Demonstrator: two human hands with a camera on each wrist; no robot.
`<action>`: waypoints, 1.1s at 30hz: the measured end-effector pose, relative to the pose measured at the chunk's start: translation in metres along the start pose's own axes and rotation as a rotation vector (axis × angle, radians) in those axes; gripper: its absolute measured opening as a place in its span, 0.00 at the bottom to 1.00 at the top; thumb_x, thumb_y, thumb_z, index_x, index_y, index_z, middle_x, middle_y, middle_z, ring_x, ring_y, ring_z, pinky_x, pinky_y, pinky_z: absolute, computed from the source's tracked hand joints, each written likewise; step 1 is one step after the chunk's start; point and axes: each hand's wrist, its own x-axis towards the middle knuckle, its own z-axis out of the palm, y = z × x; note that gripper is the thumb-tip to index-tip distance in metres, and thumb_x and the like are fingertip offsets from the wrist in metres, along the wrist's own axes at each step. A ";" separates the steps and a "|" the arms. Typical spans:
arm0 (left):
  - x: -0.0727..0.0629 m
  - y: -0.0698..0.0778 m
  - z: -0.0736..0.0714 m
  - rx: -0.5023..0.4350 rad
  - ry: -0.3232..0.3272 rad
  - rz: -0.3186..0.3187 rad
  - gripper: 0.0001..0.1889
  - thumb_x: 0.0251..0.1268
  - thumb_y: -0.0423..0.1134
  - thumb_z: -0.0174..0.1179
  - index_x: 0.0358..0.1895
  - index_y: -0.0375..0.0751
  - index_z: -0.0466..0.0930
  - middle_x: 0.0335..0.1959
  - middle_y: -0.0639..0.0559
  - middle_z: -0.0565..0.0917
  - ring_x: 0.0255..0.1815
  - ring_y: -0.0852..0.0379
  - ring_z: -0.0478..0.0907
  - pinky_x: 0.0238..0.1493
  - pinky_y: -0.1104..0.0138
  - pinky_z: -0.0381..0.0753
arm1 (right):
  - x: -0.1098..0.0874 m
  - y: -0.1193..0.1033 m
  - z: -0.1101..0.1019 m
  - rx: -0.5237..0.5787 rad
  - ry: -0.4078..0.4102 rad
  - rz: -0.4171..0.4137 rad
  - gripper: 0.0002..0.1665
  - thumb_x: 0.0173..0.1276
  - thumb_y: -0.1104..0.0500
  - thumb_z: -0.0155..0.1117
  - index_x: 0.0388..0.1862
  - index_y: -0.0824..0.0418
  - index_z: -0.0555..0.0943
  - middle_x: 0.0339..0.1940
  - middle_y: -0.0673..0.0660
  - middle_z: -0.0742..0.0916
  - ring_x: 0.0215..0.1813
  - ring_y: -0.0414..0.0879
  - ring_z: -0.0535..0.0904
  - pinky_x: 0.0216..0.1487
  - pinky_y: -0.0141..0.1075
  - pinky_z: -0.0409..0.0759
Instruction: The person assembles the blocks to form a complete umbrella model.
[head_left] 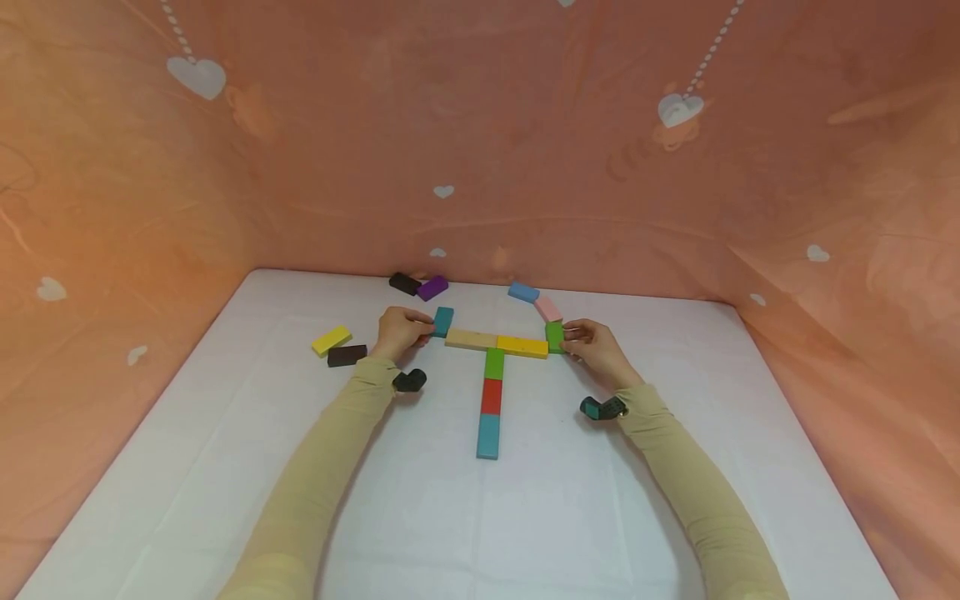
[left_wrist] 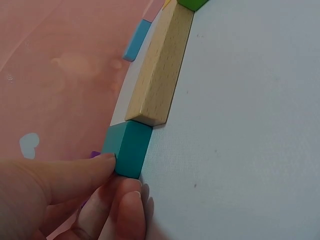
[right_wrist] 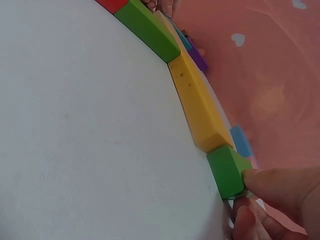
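My left hand [head_left: 401,332] pinches a teal wooden block [head_left: 443,322] between thumb and fingers, at the left end of a plain wood block [head_left: 470,339]. In the left wrist view the teal block [left_wrist: 129,149] meets that wood block's end. On the other side, my right hand [head_left: 596,350] pinches a green block [head_left: 554,337] against the right end of a golden-yellow block [head_left: 522,347]. The plain and yellow blocks form a crossbar. Below it a second green block [head_left: 494,363], a red block [head_left: 491,397] and a blue block [head_left: 488,437] run in a line towards me.
A light blue block [head_left: 523,292] and a pink block [head_left: 548,309] lie behind the right hand's block. Black [head_left: 405,283] and purple [head_left: 432,288] blocks are at the back edge. Left of my left hand lie a bright yellow block [head_left: 332,340] and a dark block [head_left: 347,356].
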 end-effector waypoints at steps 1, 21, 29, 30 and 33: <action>0.000 0.000 0.000 0.003 0.000 -0.003 0.11 0.61 0.31 0.63 0.45 0.29 0.83 0.31 0.43 0.82 0.20 0.62 0.75 0.25 0.75 0.79 | 0.000 0.000 0.000 0.003 0.002 0.002 0.25 0.66 0.66 0.62 0.61 0.70 0.71 0.53 0.67 0.78 0.42 0.51 0.76 0.37 0.29 0.79; -0.002 0.001 -0.004 0.004 -0.023 -0.035 0.12 0.63 0.32 0.63 0.48 0.31 0.83 0.40 0.40 0.81 0.25 0.60 0.76 0.29 0.74 0.80 | 0.002 -0.002 0.003 0.023 0.026 0.037 0.25 0.66 0.66 0.63 0.61 0.69 0.71 0.54 0.66 0.78 0.43 0.50 0.76 0.38 0.30 0.80; -0.002 0.000 -0.004 0.001 -0.033 -0.040 0.12 0.63 0.32 0.63 0.48 0.31 0.82 0.40 0.40 0.80 0.24 0.60 0.75 0.28 0.74 0.80 | 0.000 -0.002 0.003 0.047 0.037 0.067 0.25 0.66 0.67 0.62 0.62 0.68 0.71 0.54 0.66 0.78 0.44 0.51 0.76 0.40 0.29 0.81; -0.002 0.001 -0.004 0.001 -0.033 -0.041 0.12 0.63 0.32 0.63 0.48 0.31 0.82 0.40 0.40 0.80 0.24 0.60 0.75 0.28 0.74 0.79 | -0.001 -0.002 0.003 0.047 0.038 0.070 0.25 0.66 0.67 0.62 0.62 0.68 0.71 0.54 0.66 0.78 0.44 0.51 0.76 0.40 0.30 0.81; -0.003 0.001 -0.003 0.000 -0.036 -0.044 0.12 0.63 0.32 0.63 0.48 0.31 0.82 0.40 0.40 0.80 0.25 0.59 0.75 0.29 0.74 0.79 | -0.001 -0.003 0.003 0.048 0.042 0.076 0.25 0.66 0.66 0.62 0.62 0.68 0.71 0.54 0.65 0.78 0.45 0.51 0.76 0.40 0.29 0.81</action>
